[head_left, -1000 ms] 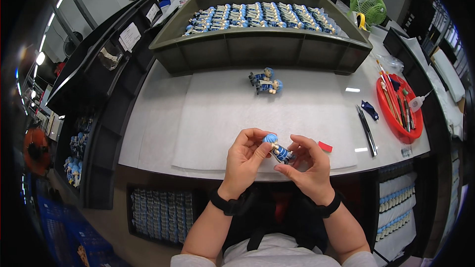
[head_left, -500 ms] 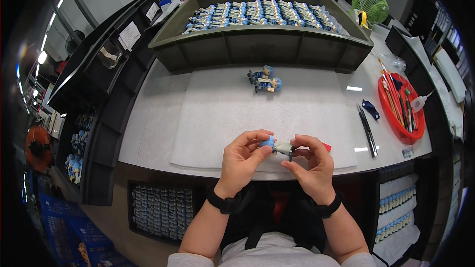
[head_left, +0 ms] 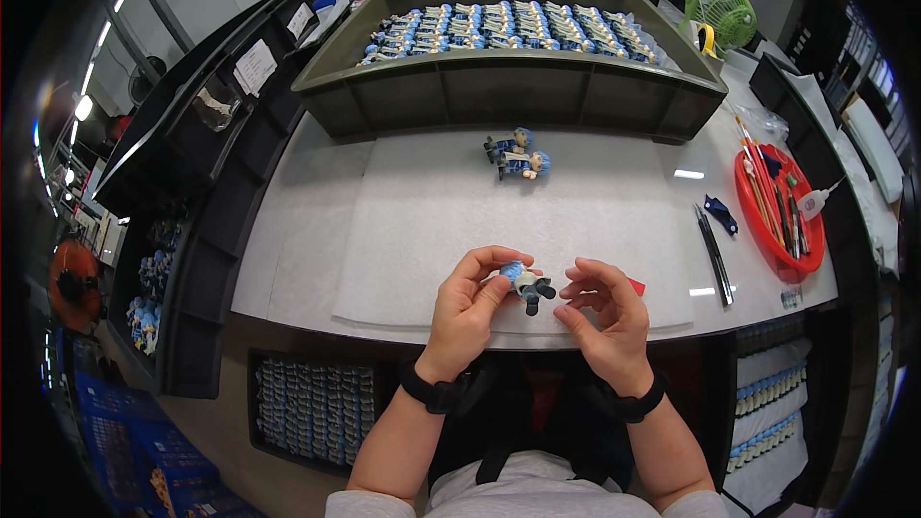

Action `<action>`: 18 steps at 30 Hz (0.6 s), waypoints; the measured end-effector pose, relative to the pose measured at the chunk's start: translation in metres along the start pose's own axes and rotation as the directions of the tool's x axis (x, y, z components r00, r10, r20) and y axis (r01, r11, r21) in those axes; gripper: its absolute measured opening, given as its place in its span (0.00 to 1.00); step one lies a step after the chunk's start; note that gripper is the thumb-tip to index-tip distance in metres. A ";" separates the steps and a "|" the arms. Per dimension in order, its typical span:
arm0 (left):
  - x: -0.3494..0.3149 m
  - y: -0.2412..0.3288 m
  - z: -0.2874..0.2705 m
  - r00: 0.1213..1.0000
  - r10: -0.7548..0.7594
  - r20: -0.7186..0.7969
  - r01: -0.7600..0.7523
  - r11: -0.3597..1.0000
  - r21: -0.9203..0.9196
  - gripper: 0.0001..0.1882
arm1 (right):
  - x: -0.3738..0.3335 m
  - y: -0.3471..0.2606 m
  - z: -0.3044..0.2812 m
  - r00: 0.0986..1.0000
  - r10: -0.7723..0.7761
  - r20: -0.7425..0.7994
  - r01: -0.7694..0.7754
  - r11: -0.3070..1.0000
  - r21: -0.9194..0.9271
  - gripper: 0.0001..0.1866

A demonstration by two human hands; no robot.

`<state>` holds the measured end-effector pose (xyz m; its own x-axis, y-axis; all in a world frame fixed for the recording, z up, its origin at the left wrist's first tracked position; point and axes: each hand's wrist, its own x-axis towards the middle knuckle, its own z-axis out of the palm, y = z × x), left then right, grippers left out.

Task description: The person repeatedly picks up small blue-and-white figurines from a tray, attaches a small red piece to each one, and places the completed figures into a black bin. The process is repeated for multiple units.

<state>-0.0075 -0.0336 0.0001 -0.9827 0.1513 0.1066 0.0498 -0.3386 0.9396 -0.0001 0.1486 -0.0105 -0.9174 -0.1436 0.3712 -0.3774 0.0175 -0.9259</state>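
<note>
Blue-haired, seemingly plastic toy figurine with a pale body and dark boots (head_left: 527,285) is held in the air on the near side of the olive-grey rectangular plastic tub (head_left: 499,96), well apart from it. The left hand (head_left: 465,315) grips it at the head end between thumb and fingers, boots pointing outward. The right hand (head_left: 614,324) has its fingers loosely curled and parted, holding nothing, near the boots but not touching them.

With only one pinch carrying it, the likeliest mishap is a slip: smooth hair could turn under the thumb if the grip slackened or the boots were pushed sideways. Dropped there, it would probably hit the thin white sheet (head_left: 422,230) in front of the tub, and might roll off the table edge farther from the tub. Pressing hard could mark the surface if any coating were soft; I cannot tell whether it is.

A careless sweep of the right hand could knock the small flat red piece (head_left: 637,286), nearer the person than the tub. Reaching toward the tub could jostle the two blue-and-white figurines (head_left: 523,165) lying close together before it, scuffing them.
</note>
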 end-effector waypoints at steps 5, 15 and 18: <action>0.001 -0.002 -0.001 0.999 0.030 0.017 -0.030 1.000 -0.006 0.12 | 0.000 0.000 0.000 1.000 0.011 -0.012 -0.010 1.000 0.029 0.20; -0.001 -0.003 -0.003 0.993 0.103 0.056 -0.104 0.994 0.024 0.18 | 0.000 -0.008 0.002 0.995 0.102 0.016 -0.104 0.990 0.100 0.17; -0.003 0.000 -0.004 0.992 0.103 0.072 -0.106 0.994 0.035 0.19 | -0.001 -0.008 0.003 0.994 0.098 0.043 -0.101 0.992 0.076 0.18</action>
<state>-0.0055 -0.0376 -0.0016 -0.9571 0.1817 0.2258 0.1596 -0.3201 0.9339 0.0045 0.1454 -0.0035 -0.9436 -0.1841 0.2752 -0.2720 -0.0430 -0.9614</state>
